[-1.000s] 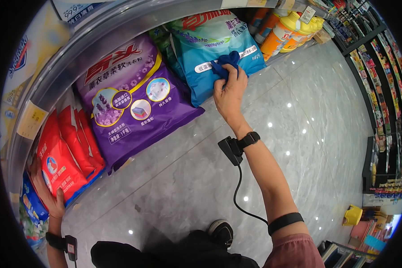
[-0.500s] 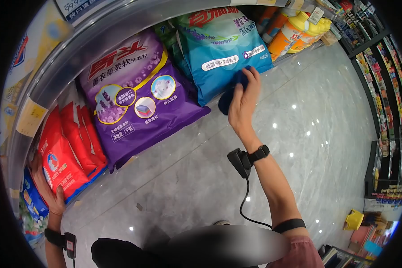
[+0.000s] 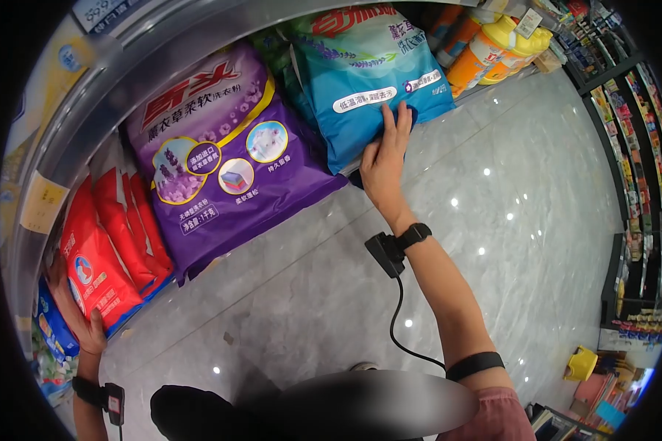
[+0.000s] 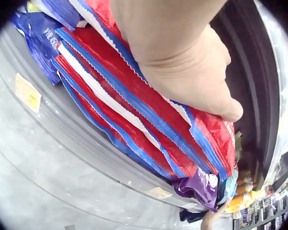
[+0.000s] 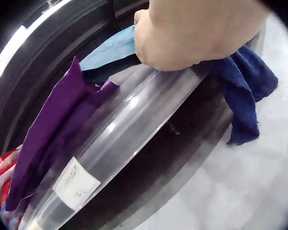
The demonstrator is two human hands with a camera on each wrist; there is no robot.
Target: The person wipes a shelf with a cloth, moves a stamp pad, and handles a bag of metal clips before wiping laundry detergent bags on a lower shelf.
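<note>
In the head view my right hand [image 3: 387, 165] is at the lower edge of a teal washing powder bag [image 3: 346, 136], fingers stretched over its front. It holds a dark blue cloth [image 5: 245, 91], which hangs past the clear shelf edge in the right wrist view. Beside the teal bag leans a large purple washing powder bag [image 3: 272, 184]. My left hand [image 3: 81, 323] rests against the side of the front red bag [image 3: 103, 272], its fingers straight along it and partly hidden. In the left wrist view, several red bags [image 4: 134, 115] with blue-and-white edges stand in a row under that hand.
A clear curved shelf lip [image 5: 134, 105] with a price label [image 5: 76, 184] runs along the front. Orange bottles with yellow caps [image 3: 485, 55] stand right of the teal bag. Blue packets [image 3: 55, 323] lie at far left. Grey tiled floor [image 3: 287, 294] stretches below; black racks [image 3: 632, 147] stand at right.
My right hand has carried the cloth from the teal bag's front down to its lower edge, then slightly left with fingers on the bag. The left hand stays against the red bag.
</note>
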